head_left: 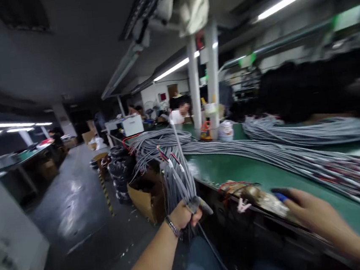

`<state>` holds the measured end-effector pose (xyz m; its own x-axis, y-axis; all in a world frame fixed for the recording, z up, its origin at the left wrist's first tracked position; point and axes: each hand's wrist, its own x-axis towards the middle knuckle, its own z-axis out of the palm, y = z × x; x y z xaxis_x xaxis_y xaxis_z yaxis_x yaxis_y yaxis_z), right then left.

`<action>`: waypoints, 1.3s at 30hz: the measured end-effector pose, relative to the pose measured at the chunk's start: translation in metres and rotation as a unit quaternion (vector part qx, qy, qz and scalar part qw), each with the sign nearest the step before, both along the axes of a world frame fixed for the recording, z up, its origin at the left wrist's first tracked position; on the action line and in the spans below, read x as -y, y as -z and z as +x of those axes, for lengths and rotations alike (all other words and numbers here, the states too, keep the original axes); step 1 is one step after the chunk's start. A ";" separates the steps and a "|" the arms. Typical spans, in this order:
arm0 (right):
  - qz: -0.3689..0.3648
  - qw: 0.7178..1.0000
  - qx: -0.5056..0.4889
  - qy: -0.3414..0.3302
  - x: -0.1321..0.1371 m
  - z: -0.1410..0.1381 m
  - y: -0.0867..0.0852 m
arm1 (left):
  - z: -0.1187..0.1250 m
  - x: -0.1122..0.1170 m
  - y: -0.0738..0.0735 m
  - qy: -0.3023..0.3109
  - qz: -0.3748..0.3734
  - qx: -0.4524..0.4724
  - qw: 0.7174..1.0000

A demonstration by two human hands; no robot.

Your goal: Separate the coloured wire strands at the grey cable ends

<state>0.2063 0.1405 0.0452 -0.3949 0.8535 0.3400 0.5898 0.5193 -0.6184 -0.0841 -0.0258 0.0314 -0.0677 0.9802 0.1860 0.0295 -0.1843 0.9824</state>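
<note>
My left hand (pixel 185 216) is closed around grey cables (pixel 180 181) just off the bench edge. Grey coverings sit on its thumb and finger. Two of the cable ends (pixel 171 163) stick up with thin coloured wires fanning out, and another pale cable end rises higher. My right hand (pixel 304 208) is over the front of the green bench (pixel 237 165), smeared by motion. Something blue and dark shows at its fingertips; whether it is a covering or a held thing is unclear. Close to it lies a blurred, pale heap (pixel 262 197) with red wires.
Long bundles of grey cable (pixel 264 148) run across the bench, more lying behind. A cardboard box (pixel 146 197) and black wrapped rolls (pixel 120 174) stand on the floor left of the bench. White posts (pixel 212 76) rise from it, beside a white tub (pixel 226 130). People are further back.
</note>
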 end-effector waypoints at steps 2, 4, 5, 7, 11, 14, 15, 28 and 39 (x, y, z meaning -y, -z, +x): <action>-0.023 0.994 -0.074 -0.073 0.029 -0.026 -0.012 | 0.011 -0.008 0.000 0.030 -0.043 -0.062 0.997; -0.080 0.972 -0.151 -0.160 0.055 -0.049 -0.018 | 0.022 -0.015 -0.001 0.075 -0.070 -0.123 0.987; -0.128 0.955 -0.200 -0.178 0.063 -0.058 -0.019 | 0.026 -0.017 -0.001 0.103 -0.078 -0.151 0.980; -0.245 0.903 -0.299 -0.188 0.072 -0.072 -0.021 | 0.032 -0.021 0.001 0.150 -0.087 -0.190 0.966; -0.390 0.770 -0.471 -0.180 0.062 -0.081 -0.033 | 0.034 -0.025 0.014 0.177 -0.099 -0.188 0.961; -0.376 0.714 -0.568 -0.163 0.057 -0.080 -0.049 | 0.037 -0.021 0.026 0.123 -0.077 -0.106 0.984; -0.364 0.702 -0.591 -0.160 0.058 -0.078 -0.054 | 0.039 -0.018 0.030 0.081 -0.053 -0.056 0.994; -0.249 0.872 -0.377 -0.190 0.111 -0.020 -0.027 | -0.032 0.041 0.014 -0.194 0.067 0.158 0.966; -0.050 0.968 -0.175 -0.175 0.118 -0.076 0.029 | 0.055 -0.014 0.014 0.061 0.008 -0.084 0.995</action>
<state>0.1303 0.0222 0.0159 -0.5410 0.7243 0.4275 0.1335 0.5758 -0.8066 -0.0293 -0.0113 0.0169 0.0842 0.9762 0.1996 0.1688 -0.2114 0.9627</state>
